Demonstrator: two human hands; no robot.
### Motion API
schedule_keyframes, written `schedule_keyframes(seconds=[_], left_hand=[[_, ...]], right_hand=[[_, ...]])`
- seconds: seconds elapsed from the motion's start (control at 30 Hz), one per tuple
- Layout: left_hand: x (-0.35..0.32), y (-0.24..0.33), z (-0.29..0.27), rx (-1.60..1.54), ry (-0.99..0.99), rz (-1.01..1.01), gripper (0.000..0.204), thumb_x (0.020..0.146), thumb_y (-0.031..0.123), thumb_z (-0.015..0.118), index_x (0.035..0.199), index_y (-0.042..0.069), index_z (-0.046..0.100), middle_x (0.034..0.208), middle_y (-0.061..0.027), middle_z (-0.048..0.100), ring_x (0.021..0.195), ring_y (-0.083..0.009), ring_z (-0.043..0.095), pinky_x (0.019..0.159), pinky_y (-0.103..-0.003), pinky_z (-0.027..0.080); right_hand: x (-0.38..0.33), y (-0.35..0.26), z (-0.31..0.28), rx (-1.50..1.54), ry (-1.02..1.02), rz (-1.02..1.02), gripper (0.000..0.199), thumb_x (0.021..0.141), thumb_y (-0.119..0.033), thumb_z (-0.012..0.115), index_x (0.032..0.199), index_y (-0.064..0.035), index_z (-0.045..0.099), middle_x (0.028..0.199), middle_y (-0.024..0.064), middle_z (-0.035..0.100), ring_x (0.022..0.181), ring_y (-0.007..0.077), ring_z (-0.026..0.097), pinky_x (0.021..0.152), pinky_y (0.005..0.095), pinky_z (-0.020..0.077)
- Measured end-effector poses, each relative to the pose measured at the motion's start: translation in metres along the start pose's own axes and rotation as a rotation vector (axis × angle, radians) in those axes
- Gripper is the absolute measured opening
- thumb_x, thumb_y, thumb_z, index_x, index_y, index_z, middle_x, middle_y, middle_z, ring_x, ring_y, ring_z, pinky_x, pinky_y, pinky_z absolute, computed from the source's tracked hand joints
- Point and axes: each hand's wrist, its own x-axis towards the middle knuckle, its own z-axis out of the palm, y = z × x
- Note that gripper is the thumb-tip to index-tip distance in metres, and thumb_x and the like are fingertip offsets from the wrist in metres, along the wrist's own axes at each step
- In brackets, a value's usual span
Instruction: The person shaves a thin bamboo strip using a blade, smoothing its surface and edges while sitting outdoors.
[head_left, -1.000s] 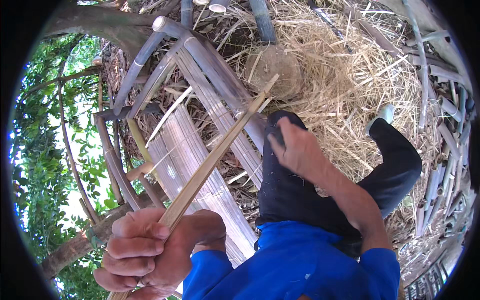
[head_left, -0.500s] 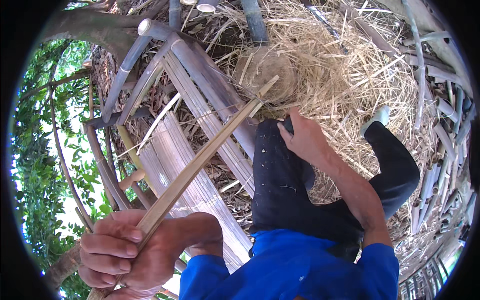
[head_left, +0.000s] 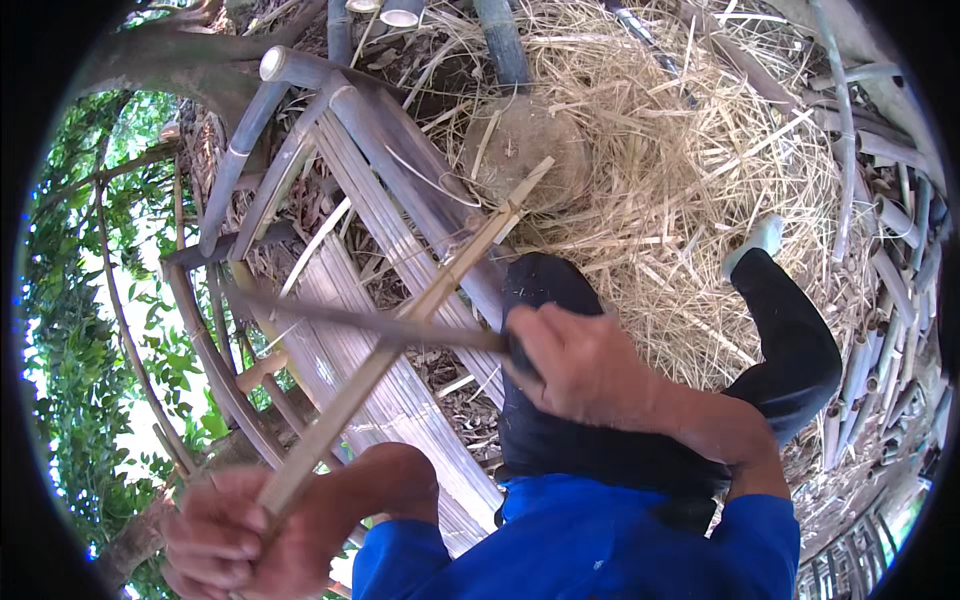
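Note:
My left hand [head_left: 250, 535] is closed around the lower end of a long, pale split bamboo strip [head_left: 335, 410]. The strip slants up and to the right, its far tip over the round chopping block [head_left: 540, 140]. In my right hand [head_left: 590, 365] is the dark handle of a long knife [head_left: 340, 316], its blade pointing left and smeared by motion. That blade crosses the strip around mid-length, and I cannot tell whether its edge is touching. My right fist is over my dark-trousered thigh.
A bamboo bench [head_left: 365, 400] with slatted seat stands left of my leg. Pale shavings [head_left: 680, 180] cover the ground ahead and right. Stacked bamboo poles [head_left: 875, 350] line the right side. Leafy branches [head_left: 110, 300] fill the far left.
My right hand has moved down and left, bringing the knife blade into view across the bamboo strip. My left hand still grips the strip, slightly lower.

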Motion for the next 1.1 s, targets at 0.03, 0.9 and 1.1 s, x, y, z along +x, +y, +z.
schedule_keyframes(seconds=[0.03, 0.9, 1.1], left_hand=[[-0.004, 0.003, 0.005, -0.050, 0.013, 0.025, 0.034, 0.097, 0.040, 0.052, 0.075, 0.013, 0.048, 0.059, 0.0034, 0.040, 0.051, -0.0091, 0.038, 0.040, -0.023, 0.027], [-0.015, -0.033, 0.034, 0.298, 0.064, 0.450, 0.037, 0.109, 0.031, 0.037, 0.076, 0.016, 0.039, 0.063, 0.0076, 0.028, 0.047, -0.0038, 0.033, 0.038, -0.016, 0.028], [-0.012, -0.009, 0.016, 0.204, -0.065, 0.233, 0.034, 0.109, 0.028, 0.041, 0.078, 0.016, 0.039, 0.065, 0.0073, 0.029, 0.050, -0.0038, 0.033, 0.040, -0.019, 0.032]], right_hand=[[0.000, 0.008, 0.004, -0.001, -0.005, 0.009, 0.026, 0.090, -0.019, 0.073, 0.101, -0.0024, 0.056, 0.078, 0.0146, 0.065, 0.060, 0.0294, 0.067, 0.053, 0.0403, 0.0548], [0.002, 0.112, 0.055, 0.021, 0.124, 0.042, 0.036, 0.089, -0.019, 0.074, 0.113, -0.0001, 0.054, 0.083, 0.0236, 0.070, 0.067, 0.0404, 0.069, 0.059, 0.0450, 0.0574], [0.000, 0.096, 0.040, -0.015, 0.079, 0.017, 0.033, 0.089, -0.020, 0.071, 0.104, 0.0022, 0.053, 0.080, 0.0215, 0.066, 0.067, 0.0367, 0.069, 0.055, 0.0452, 0.0558]])
